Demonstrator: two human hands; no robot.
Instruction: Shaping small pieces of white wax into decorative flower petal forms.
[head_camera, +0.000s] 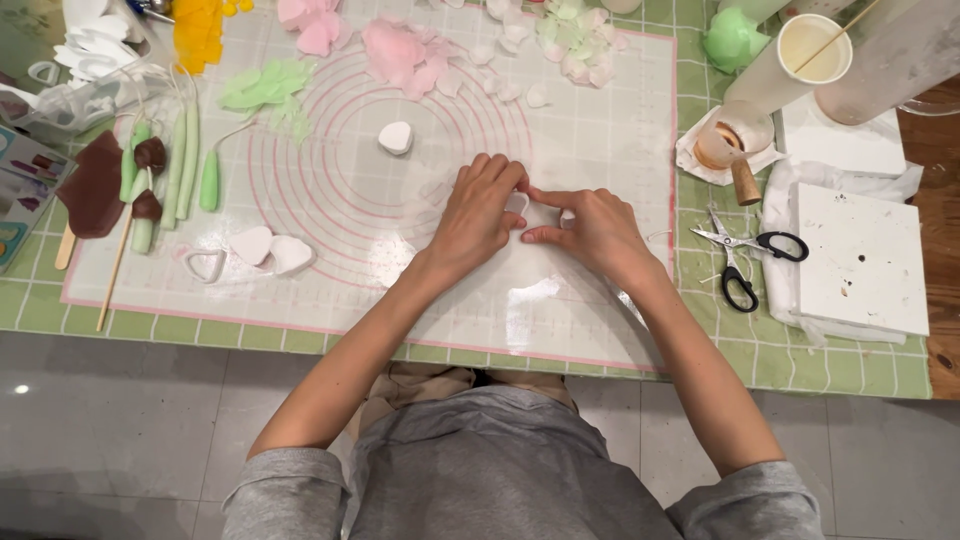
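Observation:
Both my hands meet at the middle of a translucent work mat (600, 310) printed with pink circles. My left hand (475, 210) presses its fingertips on a small white petal-shaped cutter (516, 203) over a thin sheet of white paste (545, 262). My right hand (592, 230) pinches the same spot from the right, forefinger and thumb touching the cutter's edge. A white heart-shaped piece (396, 137) lies on the mat above my left hand.
Cut white petals (270, 248) and an outline cutter (205, 265) lie at the left. Pink petals (400, 55), green leaves (262, 85) and green stems (185, 150) sit at the back. Scissors (745, 260), a tape roll (722, 145), cups (805, 55) and white blocks (860, 255) stand right.

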